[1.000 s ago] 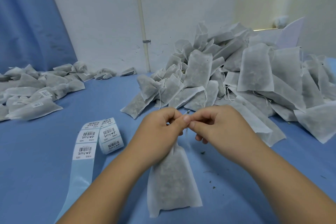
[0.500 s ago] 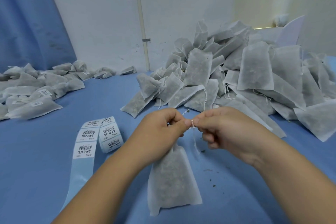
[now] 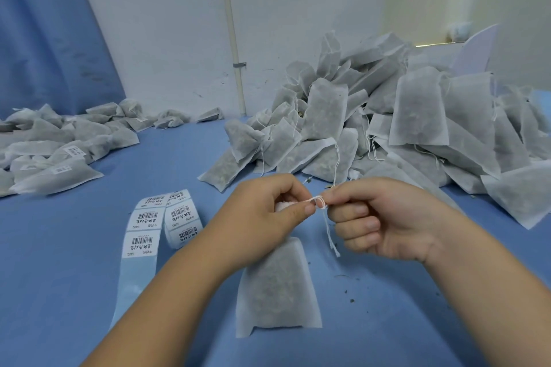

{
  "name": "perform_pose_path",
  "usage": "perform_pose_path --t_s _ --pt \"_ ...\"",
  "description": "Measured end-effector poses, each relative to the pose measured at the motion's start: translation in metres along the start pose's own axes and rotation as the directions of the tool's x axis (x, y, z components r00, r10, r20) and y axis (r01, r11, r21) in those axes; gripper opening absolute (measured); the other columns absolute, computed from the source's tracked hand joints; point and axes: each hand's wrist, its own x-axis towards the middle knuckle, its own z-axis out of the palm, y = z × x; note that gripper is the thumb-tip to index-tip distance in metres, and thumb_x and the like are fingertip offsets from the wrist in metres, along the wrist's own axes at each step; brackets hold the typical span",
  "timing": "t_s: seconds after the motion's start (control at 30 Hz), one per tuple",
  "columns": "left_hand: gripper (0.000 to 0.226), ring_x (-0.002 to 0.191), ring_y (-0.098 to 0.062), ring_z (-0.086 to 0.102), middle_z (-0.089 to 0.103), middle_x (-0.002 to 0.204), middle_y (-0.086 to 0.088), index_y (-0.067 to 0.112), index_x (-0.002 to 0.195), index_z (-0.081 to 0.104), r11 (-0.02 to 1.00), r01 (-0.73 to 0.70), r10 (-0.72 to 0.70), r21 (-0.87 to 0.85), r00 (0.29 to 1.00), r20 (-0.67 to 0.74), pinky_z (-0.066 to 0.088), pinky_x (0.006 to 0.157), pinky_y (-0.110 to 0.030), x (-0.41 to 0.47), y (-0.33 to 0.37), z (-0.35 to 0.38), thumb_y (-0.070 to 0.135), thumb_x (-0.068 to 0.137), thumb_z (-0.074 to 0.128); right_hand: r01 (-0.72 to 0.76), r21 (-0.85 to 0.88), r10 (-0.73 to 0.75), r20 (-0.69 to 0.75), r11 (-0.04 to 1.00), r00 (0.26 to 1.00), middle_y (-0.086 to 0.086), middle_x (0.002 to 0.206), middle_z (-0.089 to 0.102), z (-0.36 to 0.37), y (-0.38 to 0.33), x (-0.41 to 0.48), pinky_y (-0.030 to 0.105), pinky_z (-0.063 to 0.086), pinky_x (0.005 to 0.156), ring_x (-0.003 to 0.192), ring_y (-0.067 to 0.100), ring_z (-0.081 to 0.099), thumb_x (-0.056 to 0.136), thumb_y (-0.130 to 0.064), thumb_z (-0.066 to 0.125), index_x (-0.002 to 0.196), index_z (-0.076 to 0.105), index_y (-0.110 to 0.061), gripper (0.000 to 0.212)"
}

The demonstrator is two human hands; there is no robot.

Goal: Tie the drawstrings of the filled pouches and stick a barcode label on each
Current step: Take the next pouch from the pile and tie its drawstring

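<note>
Since half a second ago our hands have drawn apart, and a small loop of thin white cotton drawstring (image 3: pixel 318 203) now shows between them. Our left hand (image 3: pixel 262 214) has its fingers curled round the gathered neck of the translucent white non-woven pouch (image 3: pixel 277 286), thumb pinching the string. Our right hand (image 3: pixel 384 217) pinches the loop, and the frayed ends dangle below it. We judge this grip keeps the mouth closed while the knot tightens. Soft, papery and speckled with dark filling, the pouch rests its base on the smooth blue tablecloth (image 3: pixel 74 292). Left of the pouch lies a roll of glossy white barcode labels (image 3: pixel 179 217). Beyond the pouch to the right rises a heap of untied pouches (image 3: pixel 417 116), and far to its left lie labelled pouches (image 3: pixel 59 155).
</note>
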Motion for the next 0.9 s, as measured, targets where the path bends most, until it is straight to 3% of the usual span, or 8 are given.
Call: perform_pose_path --t_s 0.13,0.27,0.47,0.57,0.77,0.9 --pt "0.016 0.063 0.006 0.052 0.06 0.068 0.025 0.03 0.073 0.064 0.988 -0.051 0.06 0.146 0.997 -0.052 0.036 0.059 -0.009 -0.001 -0.001 0.004 0.024 0.085 0.073 0.0 -0.025 0.0 0.01 1.0 1.0 -0.007 0.047 0.021 0.002 0.0 -0.002 0.018 0.018 0.033 0.035 0.005 0.019 0.071 -0.014 0.063 0.058 0.053 -0.018 0.017" --pt "0.017 0.068 0.002 0.052 0.059 0.068 0.019 0.031 0.068 0.059 0.973 -0.051 0.069 0.227 0.995 -0.074 0.036 0.059 -0.011 -0.001 -0.004 0.008 0.027 0.081 0.069 0.041 -0.106 -0.043 -0.013 0.994 0.999 -0.005 0.051 0.022 0.003 0.003 -0.002 0.02 0.019 0.037 0.039 0.008 0.019 0.08 -0.011 0.061 0.049 0.051 -0.021 0.034" --pt "0.013 0.074 0.003 0.057 0.064 0.079 0.023 0.03 0.072 0.064 0.982 -0.031 0.048 0.185 0.995 -0.089 0.039 0.062 -0.009 0.0 -0.005 0.005 0.026 0.082 0.071 0.194 -0.38 -0.226 -0.042 0.905 0.973 -0.002 0.056 0.042 0.009 0.009 0.0 0.024 0.037 0.051 0.049 0.012 0.038 0.079 -0.012 0.074 0.073 0.055 -0.016 0.02" --pt "0.01 0.077 0.005 0.058 0.066 0.08 0.024 0.032 0.076 0.067 0.986 -0.025 0.034 0.165 0.998 -0.052 0.04 0.065 -0.009 0.0 -0.005 0.005 0.03 0.084 0.071 0.276 -0.521 -0.364 -0.073 0.808 0.929 -0.004 0.058 0.048 0.012 0.012 0.0 0.025 0.04 0.058 0.053 0.009 0.045 0.079 -0.01 0.073 0.067 0.057 -0.018 0.021" --pt "0.012 0.065 0.003 0.054 0.063 0.07 0.018 0.029 0.074 0.067 0.999 0.019 -0.016 0.051 0.998 -0.067 0.039 0.06 -0.011 0.001 -0.006 0.001 0.029 0.086 0.072 0.407 -0.582 -0.556 -0.095 0.704 0.826 -0.003 0.06 0.052 0.01 0.013 0.001 0.031 0.036 0.059 0.059 0.013 0.044 0.077 -0.017 0.078 0.069 0.064 -0.015 0.017" --pt "0.015 0.057 0.003 0.048 0.058 0.063 0.018 0.028 0.072 0.066 0.998 0.062 -0.063 -0.029 0.996 -0.059 0.035 0.056 -0.011 0.003 -0.005 -0.001 0.035 0.084 0.073 0.499 -0.602 -0.67 -0.083 0.623 0.738 -0.009 0.054 0.053 0.01 0.014 0.004 0.017 0.036 0.048 0.051 0.006 0.044 0.076 -0.016 0.077 0.068 0.067 -0.017 0.014"
